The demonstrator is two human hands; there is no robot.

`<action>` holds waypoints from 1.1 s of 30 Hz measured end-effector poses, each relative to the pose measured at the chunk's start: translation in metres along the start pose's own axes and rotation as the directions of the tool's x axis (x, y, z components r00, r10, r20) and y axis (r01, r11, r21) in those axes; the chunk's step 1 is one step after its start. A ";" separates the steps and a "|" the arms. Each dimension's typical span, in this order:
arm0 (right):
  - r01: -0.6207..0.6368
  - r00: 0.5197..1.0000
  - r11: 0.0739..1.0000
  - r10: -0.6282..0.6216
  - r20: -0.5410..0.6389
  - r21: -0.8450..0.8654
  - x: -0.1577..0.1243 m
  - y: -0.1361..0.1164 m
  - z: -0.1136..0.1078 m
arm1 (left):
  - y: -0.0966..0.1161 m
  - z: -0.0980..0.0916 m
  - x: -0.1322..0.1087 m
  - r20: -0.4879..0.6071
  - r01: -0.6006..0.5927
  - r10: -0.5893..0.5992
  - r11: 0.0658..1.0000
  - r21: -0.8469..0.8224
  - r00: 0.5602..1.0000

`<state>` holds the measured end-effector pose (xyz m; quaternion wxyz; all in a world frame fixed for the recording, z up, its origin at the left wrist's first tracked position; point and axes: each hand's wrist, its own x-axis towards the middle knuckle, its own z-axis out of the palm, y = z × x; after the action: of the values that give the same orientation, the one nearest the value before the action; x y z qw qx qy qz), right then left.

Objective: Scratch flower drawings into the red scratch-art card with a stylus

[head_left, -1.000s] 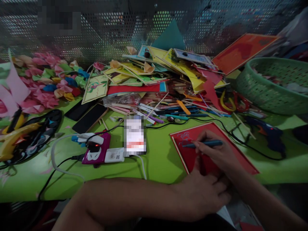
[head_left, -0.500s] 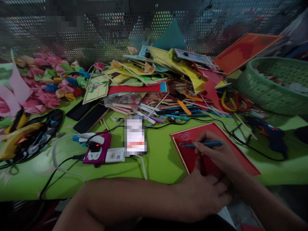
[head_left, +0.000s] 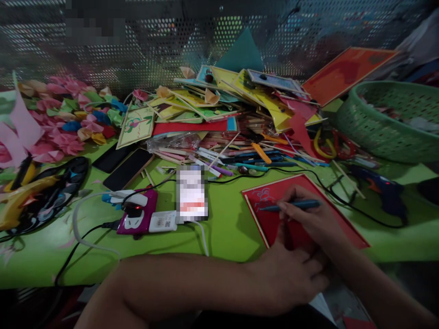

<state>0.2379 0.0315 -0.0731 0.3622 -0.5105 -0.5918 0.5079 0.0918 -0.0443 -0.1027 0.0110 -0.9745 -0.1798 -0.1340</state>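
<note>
A red card with a pale border lies on the green table in front of me. My right hand is closed on a blue pen whose tip rests on a small line drawing at the card's top left corner. My left hand lies flat with fingers spread, pressing down the card's near edge. My left forearm stretches across the table's front edge.
A phone lies beside a purple power strip with cables. Behind are pens, sticks, a heap of coloured cards and scissors. Paper flowers sit left, a green basket and blue glue gun right.
The pen tip has shifted very slightly over the drawing. My left hand has stayed put on the card.
</note>
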 end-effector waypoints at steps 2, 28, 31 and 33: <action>-0.004 0.999 1.000 0.004 -0.033 0.004 0.000 0.002 -0.002 | 0.000 0.000 0.000 0.000 0.007 -0.007 1.000 -0.004 1.000; 0.028 1.000 0.999 -0.027 0.009 -0.047 0.000 -0.008 0.003 | -0.001 -0.005 0.002 -0.007 0.006 -0.006 1.000 0.012 1.000; 0.019 1.000 0.999 -0.018 0.018 -0.044 -0.001 -0.008 0.002 | 0.000 -0.005 0.002 -0.003 0.011 -0.011 1.000 0.019 1.000; 0.014 0.999 0.999 -0.012 0.036 -0.044 -0.001 -0.007 0.001 | 0.000 -0.005 0.002 0.002 0.015 -0.015 1.000 0.025 1.000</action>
<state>0.2357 0.0304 -0.0667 0.3434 -0.5055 -0.6126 0.5012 0.0923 -0.0439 -0.0973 0.0219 -0.9731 -0.1887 -0.1306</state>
